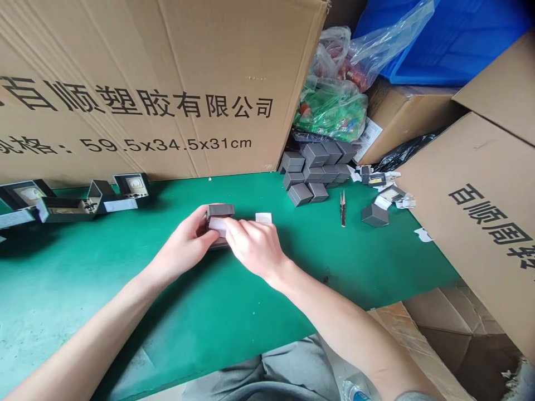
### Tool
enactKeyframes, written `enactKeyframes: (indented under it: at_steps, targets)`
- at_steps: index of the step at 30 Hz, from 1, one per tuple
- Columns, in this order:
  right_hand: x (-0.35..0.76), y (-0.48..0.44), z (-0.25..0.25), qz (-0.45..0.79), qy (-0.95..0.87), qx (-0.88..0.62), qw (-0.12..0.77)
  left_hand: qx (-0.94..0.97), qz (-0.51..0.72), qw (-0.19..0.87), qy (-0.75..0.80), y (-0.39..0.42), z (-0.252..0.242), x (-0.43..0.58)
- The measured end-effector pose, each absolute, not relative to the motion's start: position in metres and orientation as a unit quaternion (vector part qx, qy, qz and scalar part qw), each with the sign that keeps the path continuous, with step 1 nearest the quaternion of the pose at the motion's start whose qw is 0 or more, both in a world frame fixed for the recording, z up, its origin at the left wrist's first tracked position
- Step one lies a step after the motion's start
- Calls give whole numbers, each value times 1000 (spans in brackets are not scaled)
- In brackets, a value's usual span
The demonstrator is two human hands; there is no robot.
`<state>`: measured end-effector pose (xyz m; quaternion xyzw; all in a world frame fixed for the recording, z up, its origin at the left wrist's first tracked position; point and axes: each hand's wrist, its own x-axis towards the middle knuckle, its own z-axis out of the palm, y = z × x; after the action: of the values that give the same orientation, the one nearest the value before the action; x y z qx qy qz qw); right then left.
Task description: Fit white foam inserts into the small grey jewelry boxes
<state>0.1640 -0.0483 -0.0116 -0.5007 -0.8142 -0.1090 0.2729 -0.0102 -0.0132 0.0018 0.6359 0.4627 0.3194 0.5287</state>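
Observation:
In the middle of the green table I have a small dark grey gift box [220,210] with its lid raised. My left hand [186,238] is wrapped round the box's left side, thumb at the front. My right hand [256,245] is closed, its fingertips pressed on a pale insert piece [217,225] in the box opening. Its fingers partly cover the insert, so how deep it sits is hidden. Just beyond my right knuckles lies a small white pad [263,218].
Closed grey boxes [314,167] are stacked at the back, near tweezers or snips [343,209]. Opened boxes [131,186] stand at left. Scraps and box parts [390,195] lie at right. Large cartons [167,55], bagged parts [332,108] and a blue crate [460,44] border the table [200,323].

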Motion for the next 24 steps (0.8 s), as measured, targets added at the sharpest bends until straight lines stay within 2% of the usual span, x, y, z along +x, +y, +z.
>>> enactKeyframes:
  at_steps: [10, 15, 24]
  targets:
    - [164, -46, -16, -93, -818, -515, 239, 631, 320, 549, 444, -19, 1, -5]
    - [162, -48, -11, -90, -836, -479, 253, 655, 309, 516, 457, -19, 3, -5]
    - [165, -46, -14, -99, -831, -481, 261, 626, 314, 554, 451, -24, 5, 0]
